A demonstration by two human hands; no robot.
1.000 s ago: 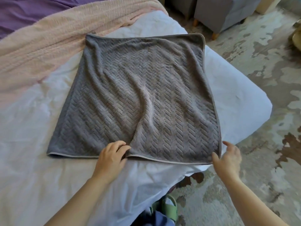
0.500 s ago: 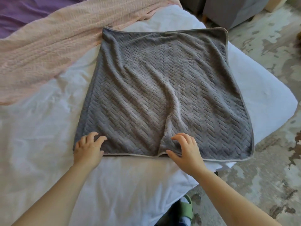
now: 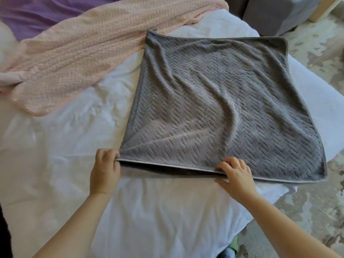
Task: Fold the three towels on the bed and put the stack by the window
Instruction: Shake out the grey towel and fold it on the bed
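Bedroom, white bed (image 3: 55, 174) beside patchy floor (image 3: 316, 211): folding is barely getting going.
Grey towel (image 3: 214, 101) is lying on the bed, seemingly doubled; left hand (image 3: 105, 172) fingers are pinching its near corner, right hand (image 3: 237, 176) fingers are gripping the near hem. Pink towel (image 3: 74, 58) and purple cloth (image 3: 46, 13) are waiting behind, unfolded; no stack showing.
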